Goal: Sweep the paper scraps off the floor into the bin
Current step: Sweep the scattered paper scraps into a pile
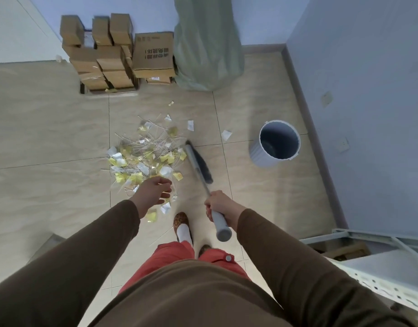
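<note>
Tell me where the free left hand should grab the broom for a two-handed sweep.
On the bare grey handle just above the bristle head, ahead of the right hand. Come from the left, the pile's side: the handle slants away from the body and the left hand hovers open beside it.

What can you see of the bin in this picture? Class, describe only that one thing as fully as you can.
The bin is a small round pail, pale grey-blue, seemingly plastic, with vertical ribs down its outer wall and a smooth rim. It stands upright and open, with no lid, on the tiled floor near the baseboard of the blue wall. Its inside looks dark and largely empty. Nothing touches it but the floor; the broom and scraps lie apart to its left.
</note>
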Tool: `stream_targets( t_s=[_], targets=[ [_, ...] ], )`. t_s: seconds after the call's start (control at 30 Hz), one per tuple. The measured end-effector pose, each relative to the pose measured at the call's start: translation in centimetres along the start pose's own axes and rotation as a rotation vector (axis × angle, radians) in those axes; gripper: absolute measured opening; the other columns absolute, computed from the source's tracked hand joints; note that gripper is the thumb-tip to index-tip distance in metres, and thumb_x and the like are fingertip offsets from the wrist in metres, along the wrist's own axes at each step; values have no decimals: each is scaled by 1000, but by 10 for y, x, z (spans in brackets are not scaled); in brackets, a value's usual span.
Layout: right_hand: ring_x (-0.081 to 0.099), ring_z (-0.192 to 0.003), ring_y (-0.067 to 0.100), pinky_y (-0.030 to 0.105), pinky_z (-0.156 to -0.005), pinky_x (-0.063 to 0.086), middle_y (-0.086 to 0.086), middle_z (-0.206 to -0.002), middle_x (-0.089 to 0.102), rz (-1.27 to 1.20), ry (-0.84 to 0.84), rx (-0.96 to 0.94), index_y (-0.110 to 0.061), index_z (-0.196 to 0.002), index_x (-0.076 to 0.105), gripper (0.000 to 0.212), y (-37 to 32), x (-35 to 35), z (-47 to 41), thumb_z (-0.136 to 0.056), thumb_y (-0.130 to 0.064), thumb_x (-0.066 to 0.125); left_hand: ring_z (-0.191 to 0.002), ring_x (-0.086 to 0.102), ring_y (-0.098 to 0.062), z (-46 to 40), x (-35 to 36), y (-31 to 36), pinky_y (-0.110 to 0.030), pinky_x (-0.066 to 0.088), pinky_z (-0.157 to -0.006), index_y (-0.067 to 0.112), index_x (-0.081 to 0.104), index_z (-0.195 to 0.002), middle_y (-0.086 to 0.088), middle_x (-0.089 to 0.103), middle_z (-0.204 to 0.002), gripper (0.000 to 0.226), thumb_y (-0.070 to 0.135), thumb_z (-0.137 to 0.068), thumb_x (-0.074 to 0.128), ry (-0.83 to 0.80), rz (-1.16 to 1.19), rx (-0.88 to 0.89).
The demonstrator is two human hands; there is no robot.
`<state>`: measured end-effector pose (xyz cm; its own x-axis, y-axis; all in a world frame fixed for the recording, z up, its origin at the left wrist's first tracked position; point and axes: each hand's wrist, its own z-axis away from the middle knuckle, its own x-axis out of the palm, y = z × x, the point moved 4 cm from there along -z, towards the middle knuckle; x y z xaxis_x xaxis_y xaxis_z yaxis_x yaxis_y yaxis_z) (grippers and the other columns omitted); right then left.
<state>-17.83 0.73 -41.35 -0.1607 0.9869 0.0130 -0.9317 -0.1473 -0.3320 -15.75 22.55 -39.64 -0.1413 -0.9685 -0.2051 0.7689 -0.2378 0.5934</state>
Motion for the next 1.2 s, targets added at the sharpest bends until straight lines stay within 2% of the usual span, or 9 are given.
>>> stream_targets(
  t_s=[0.13,0.33,0.47,0.57,0.67,0.83,0.93,1.1,1.2],
  targets=[
    [43,-37,9,18,-37,37,10,-71,50,-50,-21,-47,-16,-125,42,34,-17,-21,24,-96,1,44,-86,65,-23,-21,-10,29,-31,53,-74,7,66,-114,-15,69,-106,20,15,-99,56,-31,-13,6],
    [43,-40,12,20,-36,38,9,-74,51,17,142,-173,-17,-134,40,45,-58,-60,53,-93,0,46,-82,64,-22,-46,-4,76,-30,51,-70,3,66,-115,-12,68,-99,22,11,-97,57,-72,-3,44],
    [46,-49,14,19,-35,42,11,-82,52,122,299,-210,-12,-134,38,38,-115,-101,29,-97,-3,43,-85,64,-22,-58,5,97,-29,52,-70,5,66,-114,-15,69,-104,20,12,-96,59,-82,10,39],
    [49,-61,13,21,-41,49,12,-94,52,150,335,-190,-12,-134,37,33,-163,-130,-9,-101,-10,39,-88,65,-24,-69,8,109,-31,54,-74,4,66,-116,-19,70,-109,22,13,-97,59,-59,10,24],
    [49,-63,13,24,-49,48,9,-90,49,158,354,-132,-9,-140,33,39,-206,-147,-47,-101,-9,37,-88,66,-23,-81,11,121,-35,54,-78,6,67,-115,-19,71,-111,21,13,-97,59,-10,14,0],
    [40,-63,13,23,-58,39,16,-100,52,284,157,-126,1,-127,37,26,-233,-123,-82,-107,-12,27,-90,66,-24,-107,26,145,-35,55,-81,7,66,-117,-19,71,-113,22,15,-98,59,36,17,-64],
    [45,-57,14,24,-45,41,7,-84,48,195,85,-16,-9,-146,27,46,-216,-101,-81,-103,-25,25,-92,67,-25,-122,39,167,-37,55,-83,8,67,-115,-18,71,-113,21,15,-97,59,40,9,-53],
    [46,-42,10,20,-37,41,8,-68,49,71,-115,-8,-9,-113,48,21,-230,-125,-46,-95,-1,41,-93,67,-25,-134,54,204,-34,55,-79,8,67,-116,-20,70,-114,21,15,-97,59,40,31,-16],
    [46,-43,10,20,-38,41,10,-76,52,82,-126,-44,-16,-122,45,30,-239,-139,-30,-96,-2,42,-90,66,-25,-136,49,217,-32,54,-76,7,66,-117,-23,69,-116,22,13,-97,60,65,66,-8]
  ],
)
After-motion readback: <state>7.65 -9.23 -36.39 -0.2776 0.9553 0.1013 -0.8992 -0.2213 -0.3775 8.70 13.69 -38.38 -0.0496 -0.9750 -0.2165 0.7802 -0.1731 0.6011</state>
